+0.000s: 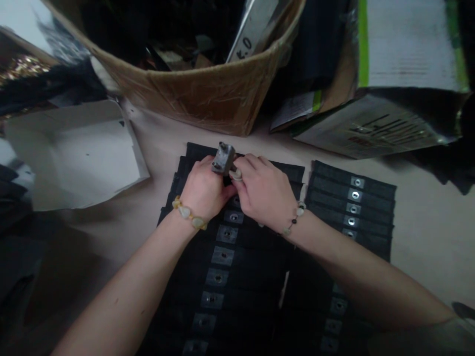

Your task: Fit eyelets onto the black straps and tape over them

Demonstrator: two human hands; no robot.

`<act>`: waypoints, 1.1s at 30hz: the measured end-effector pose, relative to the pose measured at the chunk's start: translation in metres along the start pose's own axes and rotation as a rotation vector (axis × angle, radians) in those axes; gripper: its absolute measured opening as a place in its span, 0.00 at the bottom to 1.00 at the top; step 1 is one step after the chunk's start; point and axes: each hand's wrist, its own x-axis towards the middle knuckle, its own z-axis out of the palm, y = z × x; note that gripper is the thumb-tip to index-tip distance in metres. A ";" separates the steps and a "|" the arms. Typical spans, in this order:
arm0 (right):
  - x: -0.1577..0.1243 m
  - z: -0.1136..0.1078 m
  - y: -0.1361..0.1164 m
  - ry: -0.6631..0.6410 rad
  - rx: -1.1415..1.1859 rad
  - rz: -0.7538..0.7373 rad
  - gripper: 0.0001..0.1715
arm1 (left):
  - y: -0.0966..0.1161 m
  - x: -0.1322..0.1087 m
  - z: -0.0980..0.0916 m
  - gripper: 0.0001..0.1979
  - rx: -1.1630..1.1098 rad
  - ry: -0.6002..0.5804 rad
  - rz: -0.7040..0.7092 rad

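Between my two hands stands a small grey metal tool [223, 159] with two short prongs on its block-shaped head. My right hand [261, 185] is closed beside it, fingers curled, seemingly round its lower part, which is hidden. My left hand [204, 188] is closed at the top of a row of overlapping black fabric pieces [256, 247], its fingers curled down onto the cloth and its thumb towards the right hand. Down the row runs a line of metal snaps [224, 255], each on a small clear patch. What lies right under the fingers is hidden.
A second row of black pieces [334, 198] with metal snaps lies to the right. At the back stands a large taped cardboard box [193, 99] filled with dark things. A white open box [81, 153] sits at left, a green-and-white carton [374, 123] at back right.
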 end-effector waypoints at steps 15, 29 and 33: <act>0.000 -0.012 0.026 0.088 0.306 -0.015 0.06 | 0.007 0.004 -0.012 0.19 -0.151 -0.061 -0.066; -0.027 0.010 0.027 0.230 0.231 0.031 0.07 | 0.006 0.002 -0.010 0.19 -0.177 -0.037 -0.056; -0.034 0.003 0.025 0.479 0.450 0.141 0.06 | 0.005 0.003 -0.016 0.18 -0.266 -0.057 -0.050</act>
